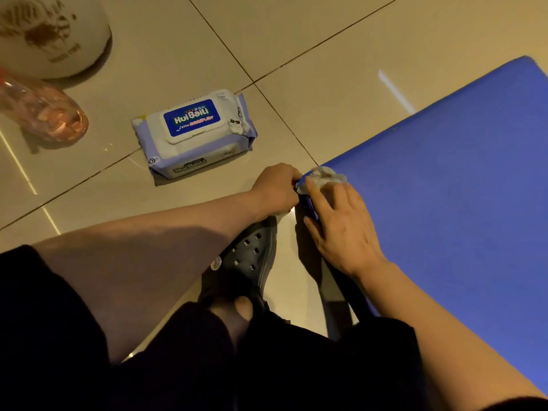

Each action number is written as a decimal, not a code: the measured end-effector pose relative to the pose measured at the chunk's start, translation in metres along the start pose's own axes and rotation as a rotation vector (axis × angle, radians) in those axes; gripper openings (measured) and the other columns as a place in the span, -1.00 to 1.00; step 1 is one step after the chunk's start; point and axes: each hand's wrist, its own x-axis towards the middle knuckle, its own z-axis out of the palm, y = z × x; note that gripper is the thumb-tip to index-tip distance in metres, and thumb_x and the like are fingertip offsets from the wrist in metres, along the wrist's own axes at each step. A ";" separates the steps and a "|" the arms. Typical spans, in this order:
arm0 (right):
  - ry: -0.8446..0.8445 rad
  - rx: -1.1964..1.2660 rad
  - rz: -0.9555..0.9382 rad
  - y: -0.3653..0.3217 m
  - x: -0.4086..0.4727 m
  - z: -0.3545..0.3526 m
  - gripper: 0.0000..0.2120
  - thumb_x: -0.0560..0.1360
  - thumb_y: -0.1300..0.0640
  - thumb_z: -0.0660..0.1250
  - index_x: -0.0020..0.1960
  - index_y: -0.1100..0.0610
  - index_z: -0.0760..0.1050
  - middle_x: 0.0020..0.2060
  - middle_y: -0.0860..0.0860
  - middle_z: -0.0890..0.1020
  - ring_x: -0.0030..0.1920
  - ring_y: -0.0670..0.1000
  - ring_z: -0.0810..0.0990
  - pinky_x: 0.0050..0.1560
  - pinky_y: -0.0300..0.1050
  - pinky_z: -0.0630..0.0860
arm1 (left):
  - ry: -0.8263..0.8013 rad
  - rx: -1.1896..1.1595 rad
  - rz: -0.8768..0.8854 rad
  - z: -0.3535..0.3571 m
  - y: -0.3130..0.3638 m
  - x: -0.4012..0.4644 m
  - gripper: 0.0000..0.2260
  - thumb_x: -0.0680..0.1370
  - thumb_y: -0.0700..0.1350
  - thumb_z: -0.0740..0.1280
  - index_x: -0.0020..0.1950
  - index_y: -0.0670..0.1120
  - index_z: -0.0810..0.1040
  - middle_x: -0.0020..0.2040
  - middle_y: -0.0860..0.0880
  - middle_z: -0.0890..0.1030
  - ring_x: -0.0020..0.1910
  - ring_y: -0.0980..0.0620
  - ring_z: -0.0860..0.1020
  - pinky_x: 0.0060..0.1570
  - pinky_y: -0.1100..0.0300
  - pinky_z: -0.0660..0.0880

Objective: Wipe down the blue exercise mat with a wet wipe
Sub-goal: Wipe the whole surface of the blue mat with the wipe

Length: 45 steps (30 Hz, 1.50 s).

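The blue exercise mat (444,188) under my right hand (341,232) looks matt, finely textured foam — no sheen. The wet wipe (324,176) I press there is a crumpled white, cloth-like sheet. The floor tiles (296,40) are smooth and glossy, throwing back light streaks. The wipe pack (194,133) is shiny plastic film with a rigid plastic lid. My clog (246,262) appears moulded, dull rubbery plastic — perforated.

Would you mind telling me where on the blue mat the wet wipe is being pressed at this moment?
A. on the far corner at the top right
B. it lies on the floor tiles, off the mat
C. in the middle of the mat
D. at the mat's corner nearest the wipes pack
D: the crumpled wet wipe sits under the right hand at the corner of the blue mat closest to the wipes pack, while the left hand grips that corner's edge.
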 end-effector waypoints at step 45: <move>-0.153 0.018 0.154 0.003 -0.034 0.019 -0.27 0.60 -0.24 -0.14 0.56 0.26 0.05 0.54 0.19 0.12 0.56 0.11 0.02 0.53 -0.03 -0.11 | 0.020 0.086 -0.037 0.000 0.009 0.001 -0.75 0.49 -0.38 0.25 0.12 -0.24 0.60 0.11 -0.23 0.62 0.14 -0.20 0.56 0.17 -0.02 0.49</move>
